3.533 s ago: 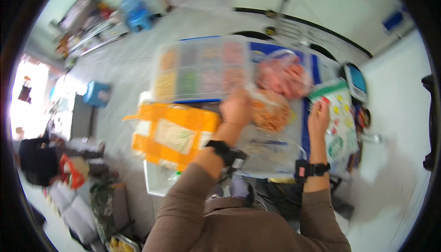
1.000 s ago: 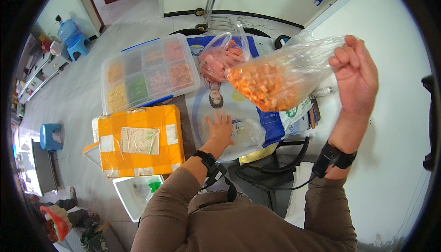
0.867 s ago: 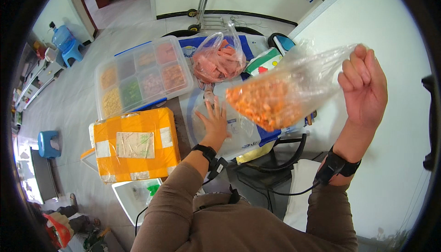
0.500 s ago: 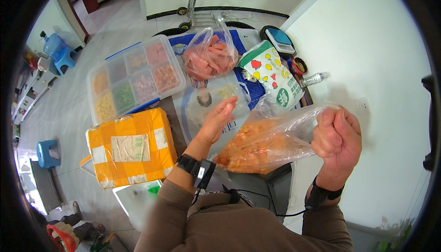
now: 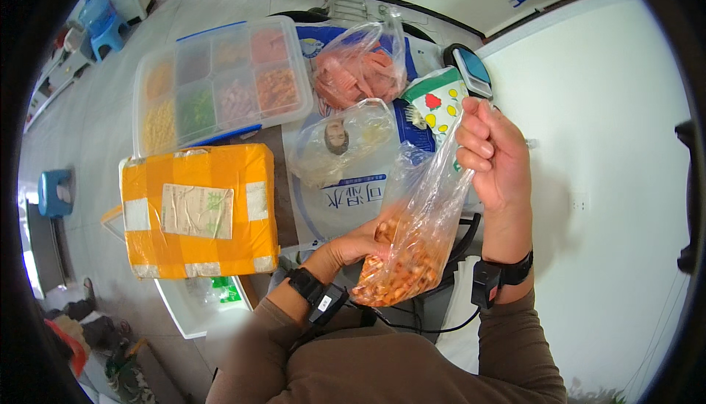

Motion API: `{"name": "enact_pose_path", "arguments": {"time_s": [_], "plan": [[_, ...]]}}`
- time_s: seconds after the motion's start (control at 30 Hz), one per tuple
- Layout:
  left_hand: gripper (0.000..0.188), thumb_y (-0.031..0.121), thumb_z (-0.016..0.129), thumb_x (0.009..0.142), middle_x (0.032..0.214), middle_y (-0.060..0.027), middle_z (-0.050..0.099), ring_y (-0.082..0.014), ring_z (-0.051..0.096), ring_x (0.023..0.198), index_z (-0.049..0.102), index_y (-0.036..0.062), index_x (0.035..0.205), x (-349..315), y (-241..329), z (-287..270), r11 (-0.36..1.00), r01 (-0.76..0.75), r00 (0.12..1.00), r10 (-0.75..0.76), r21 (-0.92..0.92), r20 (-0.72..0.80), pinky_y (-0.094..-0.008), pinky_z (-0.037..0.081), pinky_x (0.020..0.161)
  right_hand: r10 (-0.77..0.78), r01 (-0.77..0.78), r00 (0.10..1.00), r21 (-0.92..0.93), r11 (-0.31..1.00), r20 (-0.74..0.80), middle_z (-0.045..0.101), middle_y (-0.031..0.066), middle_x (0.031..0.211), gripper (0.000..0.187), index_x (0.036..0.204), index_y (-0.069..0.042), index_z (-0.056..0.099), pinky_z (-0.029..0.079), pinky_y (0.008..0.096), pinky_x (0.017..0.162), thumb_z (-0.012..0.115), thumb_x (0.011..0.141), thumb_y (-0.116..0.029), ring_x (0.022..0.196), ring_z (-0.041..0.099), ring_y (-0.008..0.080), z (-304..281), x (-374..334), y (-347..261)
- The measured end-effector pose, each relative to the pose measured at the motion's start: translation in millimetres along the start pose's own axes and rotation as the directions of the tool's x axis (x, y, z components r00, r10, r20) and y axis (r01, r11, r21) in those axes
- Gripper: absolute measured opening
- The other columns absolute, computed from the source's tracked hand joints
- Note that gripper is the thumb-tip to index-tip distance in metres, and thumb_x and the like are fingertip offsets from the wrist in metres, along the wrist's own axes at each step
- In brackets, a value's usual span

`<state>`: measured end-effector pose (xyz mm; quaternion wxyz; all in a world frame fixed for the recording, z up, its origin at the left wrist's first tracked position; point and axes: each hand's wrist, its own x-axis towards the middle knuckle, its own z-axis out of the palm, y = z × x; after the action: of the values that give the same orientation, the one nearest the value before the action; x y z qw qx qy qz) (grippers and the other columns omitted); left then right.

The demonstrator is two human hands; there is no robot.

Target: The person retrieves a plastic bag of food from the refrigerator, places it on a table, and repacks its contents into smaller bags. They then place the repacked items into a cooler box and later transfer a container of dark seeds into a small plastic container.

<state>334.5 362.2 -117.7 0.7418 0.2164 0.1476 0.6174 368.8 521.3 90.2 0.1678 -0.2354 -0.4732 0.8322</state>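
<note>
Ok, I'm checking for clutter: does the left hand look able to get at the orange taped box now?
Probably yes: the orange taped box sits just left of the left hand, with nothing on top. That hand is at the bag of orange pieces, though the right hand grips the bag's upper end.

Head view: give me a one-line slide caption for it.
The right hand holds up a clear bag of orange pieces, the left hand touching it.
</note>
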Motion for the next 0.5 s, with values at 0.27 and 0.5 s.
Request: {"name": "enact_pose_path", "arguments": {"time_s": [0.27,0.5], "plan": [[0.068,0.023,0.061,0.081,0.131,-0.0154,0.046,-0.0264,0.05,0.116,0.03,-0.0007,0.137,-38,12,-7,0.866,-0.244,0.968,0.188,-0.436,-0.168,-0.0391,0.04,0.099,-0.017,0.017,0.991,0.004,1.0,0.134,0.04,-0.0021,0.071,0.023,0.11,0.004,0.047,0.028,0.0141,0.042,0.042,0.097,-0.014,0.055,0.034,0.0019,33,58,-34],[0.062,0.022,0.059,0.083,0.128,-0.0164,0.048,-0.0277,0.052,0.113,0.033,-0.001,0.135,-33,2,-41,0.746,-0.363,0.931,0.275,-0.558,-0.239,-0.0406,0.043,0.097,0.202,-0.188,0.978,-0.193,0.963,0.057,0.044,-0.0023,0.074,0.025,0.109,0.004,0.049,0.029,0.0152,0.045,0.05,0.093,-0.014,0.056,0.036,0.0015,16,150,12]]}}
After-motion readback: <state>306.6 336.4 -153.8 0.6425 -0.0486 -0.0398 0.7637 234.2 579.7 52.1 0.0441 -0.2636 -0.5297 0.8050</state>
